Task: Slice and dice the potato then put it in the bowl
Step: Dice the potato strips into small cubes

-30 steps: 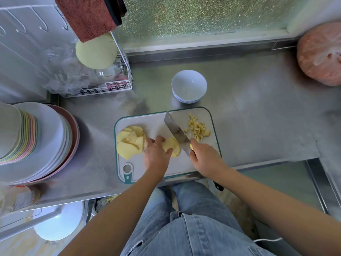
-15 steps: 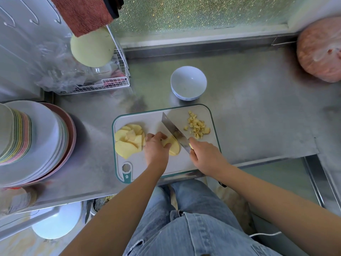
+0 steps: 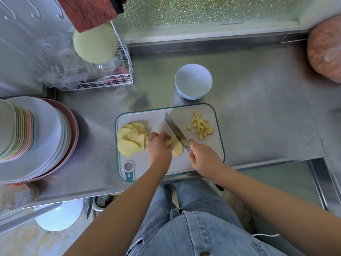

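Where the steel counter (image 3: 258, 117) runs out at the far left, a tall stack of plates (image 3: 42, 137) stands, pale ones nested in a reddish-brown one. Behind it a white wire rack (image 3: 110, 83) holds crumpled clear plastic, and a red-brown towel (image 3: 88, 13) hangs above.

Next comes the cutting board (image 3: 156, 117), white with a green rim. It lies by the counter's front edge with its handle hole at the near left corner. On its left part sits a pile of potato slices (image 3: 131, 139), fanned and overlapping.

Just right of that pile the left hand (image 3: 159, 151) bears down with curled fingers on a small stack of slices (image 3: 178, 149), thumb against its near side, pinning it to the board (only the stack's right half shows past the knuckles).

The knife (image 3: 175, 130) slants from far left to near right, and its broad blade meets the stack's right side. The right hand (image 3: 204, 159) is wrapped tight around the handle, which it hides almost wholly.

Right of the blade, and apart from it, a heap of diced potato (image 3: 201, 127) rests on the board's far right part. The bowl (image 3: 186, 78), white, stands upright on the counter just beyond the board's far edge.

At the far right back corner lies a pinkish bundle in clear plastic (image 3: 324, 50).
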A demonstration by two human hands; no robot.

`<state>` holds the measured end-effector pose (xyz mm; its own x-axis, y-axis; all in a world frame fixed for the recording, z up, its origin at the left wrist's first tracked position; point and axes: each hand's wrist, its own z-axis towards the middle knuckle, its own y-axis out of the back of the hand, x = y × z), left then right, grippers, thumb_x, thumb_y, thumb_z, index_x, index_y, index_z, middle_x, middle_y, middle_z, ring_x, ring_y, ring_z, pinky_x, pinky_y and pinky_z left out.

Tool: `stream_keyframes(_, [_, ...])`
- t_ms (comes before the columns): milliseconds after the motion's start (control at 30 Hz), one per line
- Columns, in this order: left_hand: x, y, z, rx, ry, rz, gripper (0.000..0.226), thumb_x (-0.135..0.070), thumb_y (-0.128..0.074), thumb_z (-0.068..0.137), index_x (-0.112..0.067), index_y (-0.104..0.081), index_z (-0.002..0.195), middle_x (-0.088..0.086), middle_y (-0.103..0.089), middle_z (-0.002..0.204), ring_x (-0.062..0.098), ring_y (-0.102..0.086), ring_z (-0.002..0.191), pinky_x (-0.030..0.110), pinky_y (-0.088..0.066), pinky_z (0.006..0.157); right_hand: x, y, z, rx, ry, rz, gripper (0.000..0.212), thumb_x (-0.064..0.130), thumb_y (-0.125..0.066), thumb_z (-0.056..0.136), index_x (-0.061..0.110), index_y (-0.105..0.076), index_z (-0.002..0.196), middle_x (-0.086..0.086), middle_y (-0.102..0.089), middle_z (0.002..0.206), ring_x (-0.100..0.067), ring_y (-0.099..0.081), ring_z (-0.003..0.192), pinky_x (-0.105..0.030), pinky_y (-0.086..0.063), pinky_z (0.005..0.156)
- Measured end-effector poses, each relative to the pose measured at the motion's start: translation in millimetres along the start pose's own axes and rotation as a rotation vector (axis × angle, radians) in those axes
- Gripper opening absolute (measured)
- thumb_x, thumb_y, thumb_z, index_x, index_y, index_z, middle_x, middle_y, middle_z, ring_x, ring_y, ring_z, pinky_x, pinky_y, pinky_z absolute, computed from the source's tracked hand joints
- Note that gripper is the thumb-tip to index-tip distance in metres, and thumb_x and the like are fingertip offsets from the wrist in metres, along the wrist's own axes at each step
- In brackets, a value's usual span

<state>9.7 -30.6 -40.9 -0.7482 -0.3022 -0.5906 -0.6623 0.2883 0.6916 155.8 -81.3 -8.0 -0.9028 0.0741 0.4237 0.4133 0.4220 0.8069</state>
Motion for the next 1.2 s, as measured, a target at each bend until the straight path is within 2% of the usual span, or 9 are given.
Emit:
stream_keyframes(133, [-1.1, 0.8, -0.3, 0.009, -0.007, 0.005, 0.023, -0.015, -0.073, 0.081, -0.016, -0.067, 0.104, 0.002, -0.053, 0.106, 0.019, -0.053, 0.089, 0.026, -0.043, 0.080, -2.8, -6.2, 3.6, -0.032, -0.030, 0.071, 0.005, 0.015, -0.044, 0.094, 0.011, -0.043, 0.093, -0.002, -0.047, 0.064, -0.022, -0.051, 0.058, -0.035, -0.039, 0.052])
stream_keyframes(333, [0.3, 1.0, -0.5, 0.016, 0.013, -0.023, 0.023, -0.014, -0.073, 0.081, -0.016, -0.065, 0.102, 0.002, -0.052, 0.105, 0.016, -0.048, 0.084, 0.021, -0.036, 0.072, -5.6, 5.1, 5.1, -0.084, -0.013, 0.146, 0.012, 0.013, -0.045, 0.094, 0.010, -0.039, 0.084, -0.003, -0.044, 0.060, -0.020, -0.044, 0.053, -0.032, -0.031, 0.050])
stream_keyframes(433, [1.0, 0.9, 0.2, 0.015, 0.015, -0.022, 0.025, -0.014, -0.074, 0.080, -0.015, -0.064, 0.104, 0.002, -0.053, 0.106, 0.014, -0.046, 0.085, 0.021, -0.034, 0.074, -5.6, 12.3, 1.6, -0.046, 0.020, 0.104, 0.007, 0.014, -0.044, 0.093, 0.011, -0.039, 0.089, 0.000, -0.042, 0.058, -0.019, -0.042, 0.052, -0.034, -0.029, 0.050])
stream_keyframes(533, [1.2, 0.6, 0.5, 0.015, 0.012, -0.027, 0.025, -0.014, -0.074, 0.080, -0.015, -0.064, 0.103, 0.003, -0.053, 0.106, 0.015, -0.046, 0.085, 0.021, -0.034, 0.075, -6.4, 14.2, 1.3, -0.011, 0.035, 0.041, 0.013, 0.015, -0.043, 0.092, 0.015, -0.033, 0.084, 0.002, -0.037, 0.057, -0.015, -0.036, 0.050, -0.034, -0.023, 0.048])
stream_keyframes(833, [-0.4, 0.3, 2.0, 0.009, 0.008, 0.001, 0.023, -0.014, -0.074, 0.080, -0.015, -0.065, 0.101, 0.003, -0.054, 0.105, 0.015, -0.046, 0.083, 0.022, -0.036, 0.074, -4.0, 11.5, -0.2, 0.051, 0.006, 0.025, 0.013, 0.014, -0.042, 0.093, 0.014, -0.034, 0.083, 0.004, -0.036, 0.059, -0.011, -0.034, 0.051, -0.026, -0.021, 0.046])
stream_keyframes(933, [-0.7, 0.4, 3.0, 0.018, 0.012, 0.006, 0.023, -0.014, -0.074, 0.080, -0.015, -0.066, 0.101, 0.002, -0.054, 0.105, 0.016, -0.049, 0.084, 0.022, -0.036, 0.075, -1.3, 4.9, 4.9, 0.027, 0.010, -0.002, 0.006, 0.015, -0.043, 0.093, 0.012, -0.038, 0.089, 0.006, -0.035, 0.060, -0.013, -0.037, 0.053, -0.025, -0.021, 0.046])
stream_keyframes(1000, [-0.2, 0.4, 3.4, 0.024, 0.011, 0.003, 0.022, -0.013, -0.074, 0.080, -0.015, -0.066, 0.101, 0.003, -0.053, 0.105, 0.019, -0.053, 0.090, 0.022, -0.036, 0.076, 0.1, -1.3, 7.5, 0.007, 0.013, 0.001, 0.006, 0.016, -0.044, 0.093, 0.010, -0.044, 0.095, 0.006, -0.037, 0.062, -0.019, -0.044, 0.058, -0.027, -0.028, 0.050])
stream_keyframes(1067, [-0.1, 0.2, 3.6, 0.027, 0.013, -0.002, 0.022, -0.012, -0.074, 0.080, -0.015, -0.066, 0.101, 0.003, -0.053, 0.106, 0.020, -0.054, 0.093, 0.022, -0.037, 0.077, 0.0, -6.5, 9.1, -0.027, 0.015, 0.022, 0.006, 0.016, -0.046, 0.093, 0.012, -0.042, 0.091, 0.004, -0.040, 0.063, -0.021, -0.047, 0.060, -0.031, -0.033, 0.053])
stream_keyframes(1200, [0.4, -0.7, 3.6, 0.019, 0.020, -0.015, 0.022, -0.012, -0.074, 0.080, -0.016, -0.066, 0.101, 0.003, -0.053, 0.106, 0.017, -0.051, 0.089, 0.021, -0.036, 0.076, -3.3, -7.3, 11.1, -0.100, -0.026, 0.092, 0.016, 0.014, -0.046, 0.094, 0.013, -0.036, 0.082, 0.000, -0.039, 0.059, -0.022, -0.042, 0.054, -0.034, -0.030, 0.051])
